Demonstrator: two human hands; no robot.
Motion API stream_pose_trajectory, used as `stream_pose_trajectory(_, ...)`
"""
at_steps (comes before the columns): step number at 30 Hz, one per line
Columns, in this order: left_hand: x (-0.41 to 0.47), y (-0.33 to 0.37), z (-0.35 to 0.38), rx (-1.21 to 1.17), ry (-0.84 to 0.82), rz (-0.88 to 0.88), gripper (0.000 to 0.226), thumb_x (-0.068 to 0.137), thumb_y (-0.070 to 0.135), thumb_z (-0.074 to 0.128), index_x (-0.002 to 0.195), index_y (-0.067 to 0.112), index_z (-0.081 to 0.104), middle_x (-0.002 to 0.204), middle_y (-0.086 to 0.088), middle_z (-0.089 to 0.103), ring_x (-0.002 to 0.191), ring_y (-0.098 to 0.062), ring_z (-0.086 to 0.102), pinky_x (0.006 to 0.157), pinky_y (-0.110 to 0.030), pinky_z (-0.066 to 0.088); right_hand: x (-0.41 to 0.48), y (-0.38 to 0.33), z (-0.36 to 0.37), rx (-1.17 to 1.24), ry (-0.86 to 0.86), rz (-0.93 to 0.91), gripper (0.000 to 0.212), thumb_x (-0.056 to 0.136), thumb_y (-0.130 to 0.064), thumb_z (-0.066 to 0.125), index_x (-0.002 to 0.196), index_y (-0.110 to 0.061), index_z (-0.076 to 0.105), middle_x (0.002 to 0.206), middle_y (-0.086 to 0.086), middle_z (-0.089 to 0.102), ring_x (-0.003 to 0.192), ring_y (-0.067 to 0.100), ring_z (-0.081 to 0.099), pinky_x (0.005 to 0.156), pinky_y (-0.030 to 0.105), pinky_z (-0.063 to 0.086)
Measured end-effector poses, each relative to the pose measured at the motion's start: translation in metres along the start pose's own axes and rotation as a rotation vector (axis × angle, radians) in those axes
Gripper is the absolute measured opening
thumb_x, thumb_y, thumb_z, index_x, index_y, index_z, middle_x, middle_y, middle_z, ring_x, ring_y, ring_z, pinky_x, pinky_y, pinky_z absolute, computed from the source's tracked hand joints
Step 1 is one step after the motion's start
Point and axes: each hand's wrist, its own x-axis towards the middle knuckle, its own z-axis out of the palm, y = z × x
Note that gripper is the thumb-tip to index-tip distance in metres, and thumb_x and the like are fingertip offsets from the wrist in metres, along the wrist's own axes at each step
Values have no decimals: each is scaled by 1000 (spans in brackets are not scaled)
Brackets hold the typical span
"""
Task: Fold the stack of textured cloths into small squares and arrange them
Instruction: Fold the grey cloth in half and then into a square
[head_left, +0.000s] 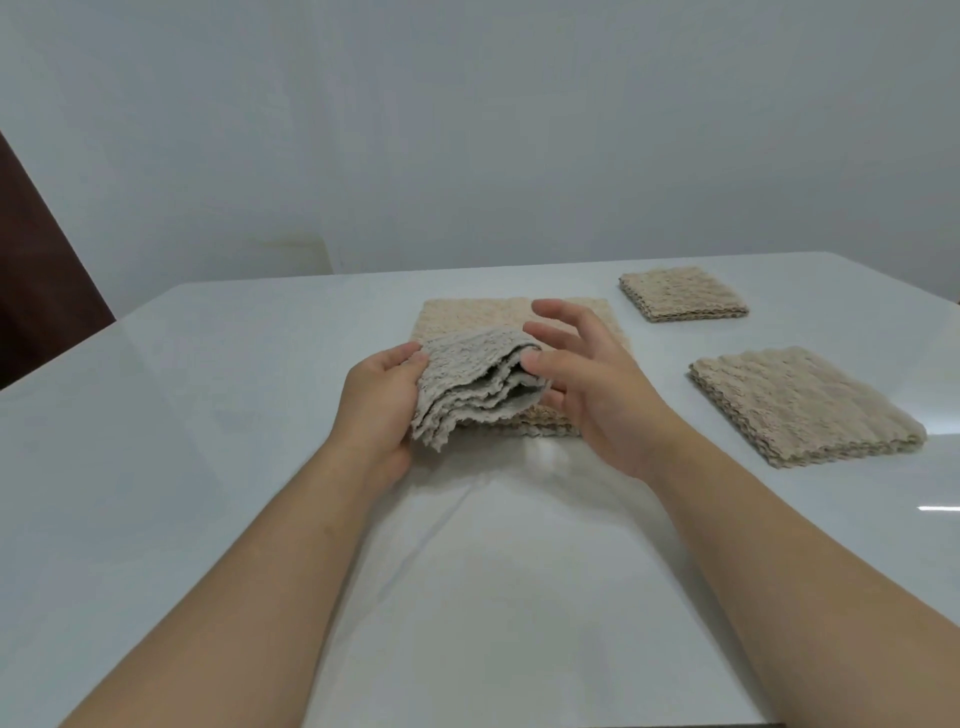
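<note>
My left hand (382, 400) grips a folded grey textured cloth (467, 384) by its left edge, holding it just above the table. Its layered edges hang open toward me. My right hand (587, 384) is at the cloth's right side, thumb touching the folded layers, fingers spread and straight. Behind and under the held cloth lies a stack of unfolded beige textured cloths (467, 314) on the white table (208, 415). Two folded beige squares lie to the right: a near one (800, 405) and a smaller-looking far one (683, 293).
The glossy white table reaches a pale wall at the back. A dark brown panel (36, 291) stands at the far left beyond the table's corner. The table's front edge runs along the bottom of the view.
</note>
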Motion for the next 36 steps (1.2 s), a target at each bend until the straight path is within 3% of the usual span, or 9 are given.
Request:
stream_pose_trajectory(3,0,-1,1,-2,-3,-5,31,97,3,61,128,1,62,116,-20,72,105,-32,73,96,-51,57,-1,5,3,-127,28,-50,66,66,-40,84,126,-43,55,136,-10,55,121,19,62,95,36,51)
stream_pose_trajectory(12,-8,2,4,114,2,60,32,99,15,64,130,12,62,118,-11,71,104,-24,72,96,-44,57,-3,7,11,-412,217,-136,44,85,-17,64,117,-42,47,119,-17,56,90,19,68,79,50,60)
stream_pose_trajectory(16,-10,0,6,229,-5,116,49,79,40,70,125,24,65,124,-4,69,111,-21,70,103,-44,53,-3,8,9,-429,292,-143,53,84,-1,62,123,-33,45,119,-11,55,81,10,63,56,21,49)
stream_pose_trajectory(19,-8,-3,6,262,-17,144,51,75,42,68,124,28,64,125,-3,68,110,-21,69,103,-44,52,-2,7,7,-426,336,-98,55,85,6,55,124,-32,46,118,-12,56,64,6,56,47,17,43)
stream_pose_trajectory(23,-6,-6,5,306,1,168,46,86,31,72,131,26,62,119,-15,68,106,-35,70,100,-49,54,0,7,5,-444,394,-31,47,89,-1,53,123,-32,45,109,-11,59,76,9,61,50,20,43)
stream_pose_trajectory(27,-2,-7,4,344,56,220,51,77,37,71,126,31,62,121,-2,66,111,-26,67,103,-46,52,0,7,8,-495,412,44,44,87,-4,48,121,-32,45,76,2,62,63,23,64,51,28,46)
stream_pose_trajectory(29,-1,-7,5,358,66,248,48,83,31,72,130,28,61,121,0,64,113,-24,66,105,-45,51,1,7,9,-464,413,77,44,86,-4,47,118,-35,46,81,14,70,71,32,73,63,42,61)
stream_pose_trajectory(33,0,-7,5,385,69,323,41,96,20,68,136,23,59,120,8,59,118,-16,61,109,-38,47,2,5,9,-337,354,141,45,93,3,44,119,-34,50,104,29,71,69,29,76,79,56,60)
stream_pose_trajectory(36,-4,-5,3,415,56,396,41,99,17,64,139,20,57,120,16,56,110,1,55,99,-12,42,5,5,7,-140,265,154,55,94,13,45,131,-26,50,108,30,69,84,31,75,80,51,62)
